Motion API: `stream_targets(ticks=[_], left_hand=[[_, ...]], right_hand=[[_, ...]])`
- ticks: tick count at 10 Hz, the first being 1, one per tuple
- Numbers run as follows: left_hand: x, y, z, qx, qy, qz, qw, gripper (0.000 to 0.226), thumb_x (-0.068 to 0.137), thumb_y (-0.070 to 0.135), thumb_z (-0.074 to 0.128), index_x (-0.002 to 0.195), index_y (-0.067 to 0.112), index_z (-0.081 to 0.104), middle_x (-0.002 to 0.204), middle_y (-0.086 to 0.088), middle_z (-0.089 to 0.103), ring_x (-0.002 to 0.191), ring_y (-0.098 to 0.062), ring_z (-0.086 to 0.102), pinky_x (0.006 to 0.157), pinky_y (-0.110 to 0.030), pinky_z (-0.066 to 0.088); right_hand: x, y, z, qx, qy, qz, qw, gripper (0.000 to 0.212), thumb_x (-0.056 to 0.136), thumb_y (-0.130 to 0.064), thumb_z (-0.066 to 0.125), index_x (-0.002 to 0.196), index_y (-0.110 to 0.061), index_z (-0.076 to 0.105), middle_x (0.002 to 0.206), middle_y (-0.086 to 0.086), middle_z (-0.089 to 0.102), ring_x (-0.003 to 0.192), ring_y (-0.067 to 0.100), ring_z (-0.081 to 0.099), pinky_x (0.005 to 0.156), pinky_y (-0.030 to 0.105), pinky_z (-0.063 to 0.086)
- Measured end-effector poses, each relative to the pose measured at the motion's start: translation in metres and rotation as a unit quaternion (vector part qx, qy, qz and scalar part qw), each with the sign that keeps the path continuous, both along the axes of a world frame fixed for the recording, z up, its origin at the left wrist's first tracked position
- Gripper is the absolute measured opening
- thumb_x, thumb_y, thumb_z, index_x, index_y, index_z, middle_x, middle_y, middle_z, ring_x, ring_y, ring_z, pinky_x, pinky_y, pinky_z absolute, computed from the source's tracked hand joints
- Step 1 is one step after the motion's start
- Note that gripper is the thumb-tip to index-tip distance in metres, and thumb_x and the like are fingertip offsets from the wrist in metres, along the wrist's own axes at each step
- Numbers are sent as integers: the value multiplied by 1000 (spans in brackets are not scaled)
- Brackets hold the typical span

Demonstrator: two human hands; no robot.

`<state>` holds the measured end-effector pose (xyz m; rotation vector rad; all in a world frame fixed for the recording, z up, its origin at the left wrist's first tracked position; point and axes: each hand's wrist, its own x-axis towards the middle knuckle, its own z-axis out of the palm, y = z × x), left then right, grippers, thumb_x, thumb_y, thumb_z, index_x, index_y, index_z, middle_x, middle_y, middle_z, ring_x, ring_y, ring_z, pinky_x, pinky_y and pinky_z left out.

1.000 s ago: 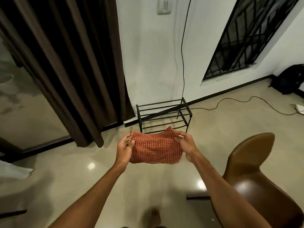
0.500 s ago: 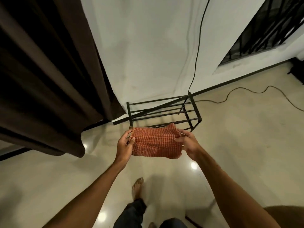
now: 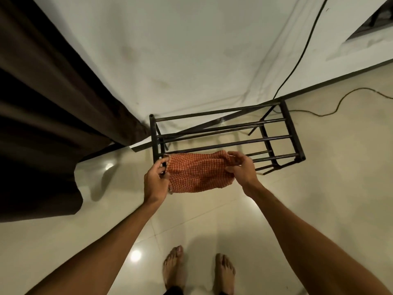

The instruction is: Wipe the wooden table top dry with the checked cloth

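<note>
An orange-red checked cloth (image 3: pixel 198 172) hangs stretched between my two hands, just over the front rail of a low black metal rack (image 3: pixel 225 133). My left hand (image 3: pixel 156 180) pinches the cloth's left edge. My right hand (image 3: pixel 242 168) grips its bunched right end. Both arms reach forward from the bottom of the view. No wooden table top is in view.
The rack stands against a white wall (image 3: pixel 191 50) on a glossy tiled floor (image 3: pixel 319 188). A dark brown curtain (image 3: pixel 46 124) hangs at the left. A black cable (image 3: pixel 297 58) runs down the wall and across the floor. My bare feet (image 3: pixel 197 269) stand below.
I have walked up to the rack and my view has tilted down. The brown chair has left the view. The cloth, still held by both hands, now sits over the rack's front rail.
</note>
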<state>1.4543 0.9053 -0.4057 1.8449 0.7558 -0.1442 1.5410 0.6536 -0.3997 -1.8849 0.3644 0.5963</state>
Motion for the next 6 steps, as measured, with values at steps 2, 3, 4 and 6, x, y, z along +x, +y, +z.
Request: stream_targets(ticks=[2,3,4,6], left_hand=[[3,-13,-21,214,20,-115,970,46,90,1,67,134,13,62,131,-11,65,112,-29,67,87,-47,61],[8,-15,-20,247,40,-130,959,37,88,7,73,124,12,69,120,-11,72,109,-29,69,87,-39,61],[16,-10,-20,230,82,-108,964,31,89,9,74,119,15,73,120,-9,72,112,-28,68,85,-31,58],[18,-7,-17,244,120,-119,955,28,93,16,69,120,12,72,121,-14,70,106,-32,70,83,-41,61]], right_hand=[[0,-7,-34,-185,-180,194,946,26,95,-2,69,120,-9,74,119,9,71,110,21,65,90,26,59],[-1,-13,-36,-235,-223,191,927,26,93,-9,75,118,-5,75,111,13,73,103,26,69,91,42,62],[2,-11,-30,-246,-238,183,922,21,97,-8,69,115,-2,76,109,17,72,102,29,67,89,46,63],[2,-12,-28,-340,-187,255,886,31,100,-15,67,128,-1,69,127,19,61,120,31,50,101,43,52]])
